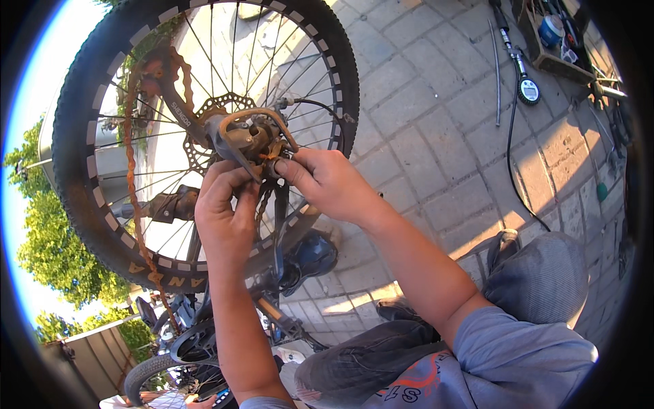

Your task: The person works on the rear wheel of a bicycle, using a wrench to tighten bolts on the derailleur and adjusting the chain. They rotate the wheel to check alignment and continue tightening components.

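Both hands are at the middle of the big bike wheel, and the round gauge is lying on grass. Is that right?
Not quite: the head view shows the round gauge lying on paving bricks, not grass. The left hand and right hand are indeed at the middle of the big bike wheel.

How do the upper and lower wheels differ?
The upper wheel looks much larger than the lower wheel. Pale blocks ring the upper wheel; the lower wheel's visible part looks mostly dark. The left hand and right hand are near the upper wheel's centre, away from the lower wheel. Both have spokes.
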The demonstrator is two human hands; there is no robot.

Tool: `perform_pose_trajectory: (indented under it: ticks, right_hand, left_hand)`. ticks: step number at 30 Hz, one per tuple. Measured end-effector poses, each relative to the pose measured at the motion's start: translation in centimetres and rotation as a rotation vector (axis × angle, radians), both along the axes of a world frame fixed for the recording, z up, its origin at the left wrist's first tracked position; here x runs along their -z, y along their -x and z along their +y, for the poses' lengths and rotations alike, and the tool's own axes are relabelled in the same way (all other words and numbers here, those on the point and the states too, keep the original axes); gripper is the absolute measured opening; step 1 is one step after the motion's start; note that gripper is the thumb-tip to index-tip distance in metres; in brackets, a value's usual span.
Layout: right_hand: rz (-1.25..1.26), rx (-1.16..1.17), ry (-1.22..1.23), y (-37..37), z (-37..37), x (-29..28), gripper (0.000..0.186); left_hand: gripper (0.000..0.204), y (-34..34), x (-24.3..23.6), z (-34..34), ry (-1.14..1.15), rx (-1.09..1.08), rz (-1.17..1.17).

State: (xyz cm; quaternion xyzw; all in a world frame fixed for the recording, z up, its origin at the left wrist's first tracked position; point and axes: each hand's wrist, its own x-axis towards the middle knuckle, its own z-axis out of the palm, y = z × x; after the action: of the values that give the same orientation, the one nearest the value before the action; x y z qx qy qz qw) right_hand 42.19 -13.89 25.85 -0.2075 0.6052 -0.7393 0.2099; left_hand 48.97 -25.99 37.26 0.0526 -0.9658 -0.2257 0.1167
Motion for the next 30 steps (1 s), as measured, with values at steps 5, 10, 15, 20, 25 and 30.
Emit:
perform_pose_trajectory:
  ticks: [5,10,15,20,25,30]
  right_hand:
    - [-0.225,0.129,0.109,-2.1,-1.0,-0.5,0.047]
    - [-0.885,0.095,0.544,-5.7,-3.8,-1.9,0.051]
    - [-0.606,0.254,0.396,-5.7,-3.2,-1.1,0.048]
    - [-0.017,0.163,-0.030,-1.2,0.0,0.3,0.038]
    - [0.230,0.121,-0.023,-0.1,-0.6,1.3,0.026]
    - [0.242,0.096,-0.092,0.3,-0.3,0.8,0.029]
  left_hand:
    - [0.011,0.0,0.0,0.1,-0.002,-0.001,0.003]
    - [0.012,0.0,0.1,0.1,-0.001,0.003,0.001]
    - [0.011,0.0,-0.1,0.0,-0.011,0.014,-0.032]
    - [0.012,0.0,-0.1,0.3,-0.001,0.014,0.006]
    - [0.012,-0.1,0.1,-0.1,-0.023,0.028,-0.016]
    - [0.012,0.0,-0.1,0.1,-0.037,-0.004,0.001]
